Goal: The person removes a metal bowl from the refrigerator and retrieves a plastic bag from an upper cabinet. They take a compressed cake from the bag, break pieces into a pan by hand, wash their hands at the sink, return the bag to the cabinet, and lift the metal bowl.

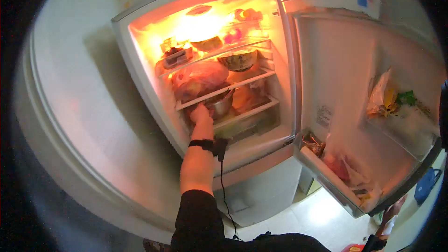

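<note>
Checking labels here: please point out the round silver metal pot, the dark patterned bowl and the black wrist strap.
Round silver metal pot (224,106): head view, outer side wall.
Dark patterned bowl (240,62): head view, outer side.
Black wrist strap (199,143): head view, the band.

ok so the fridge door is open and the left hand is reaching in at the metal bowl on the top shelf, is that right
Not the top shelf: the head view shows the metal bowl on the lowest shelf, just above the drawer. The fridge door is open and the left hand is reaching in there.
</note>
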A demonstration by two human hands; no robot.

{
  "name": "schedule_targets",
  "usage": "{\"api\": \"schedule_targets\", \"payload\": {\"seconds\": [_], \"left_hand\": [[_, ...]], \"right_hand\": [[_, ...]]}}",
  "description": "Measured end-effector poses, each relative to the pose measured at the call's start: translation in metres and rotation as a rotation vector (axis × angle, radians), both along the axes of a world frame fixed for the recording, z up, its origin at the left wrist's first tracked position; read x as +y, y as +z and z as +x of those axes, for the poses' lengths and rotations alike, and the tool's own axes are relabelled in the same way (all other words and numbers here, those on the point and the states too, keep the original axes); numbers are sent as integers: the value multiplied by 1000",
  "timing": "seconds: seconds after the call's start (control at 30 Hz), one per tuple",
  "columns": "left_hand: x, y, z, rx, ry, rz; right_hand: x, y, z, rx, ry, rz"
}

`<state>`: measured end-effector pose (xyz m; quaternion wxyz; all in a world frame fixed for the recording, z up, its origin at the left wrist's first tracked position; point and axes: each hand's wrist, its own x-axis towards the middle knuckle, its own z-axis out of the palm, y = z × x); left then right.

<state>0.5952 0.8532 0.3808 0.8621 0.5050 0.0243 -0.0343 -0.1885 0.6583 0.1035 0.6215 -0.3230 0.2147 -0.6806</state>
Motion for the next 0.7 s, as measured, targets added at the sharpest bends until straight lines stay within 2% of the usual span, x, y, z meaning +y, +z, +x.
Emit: {"api": "schedule_targets", "payload": {"seconds": [0.03,0.07,0.13,0.17,0.23,0.37,0.47,0.53,0.67,0.7], "left_hand": [[-2,-17,25,-4,-12,9],[-8,-48,64,-346,134,264],[-16,-56,67,-693,275,512],[-11,-34,29,-432,191,173],[-7,-15,-1,-88,142,-54],[0,-19,-15,-13,42,-139],[8,-23,-38,-30,74,-148],[18,-26,-57,-110,8,-176],[46,-32,-90,-84,21,-164],[56,-33,-102,-66,-47,-171]], "right_hand": [[-1,-4,-2,21,-25,-13],[-1,-6,-4,35,-40,-18],[-3,-7,-6,62,-63,-29],[-4,-7,-6,73,-72,-36],[-8,-6,-6,98,-79,-46],[-14,-8,-7,136,-85,-65],[-19,-11,-7,170,-74,-81],[-23,-12,-8,191,-63,-95],[-35,-16,-10,266,-32,-144],[-37,-17,-12,305,-24,-160]]}}
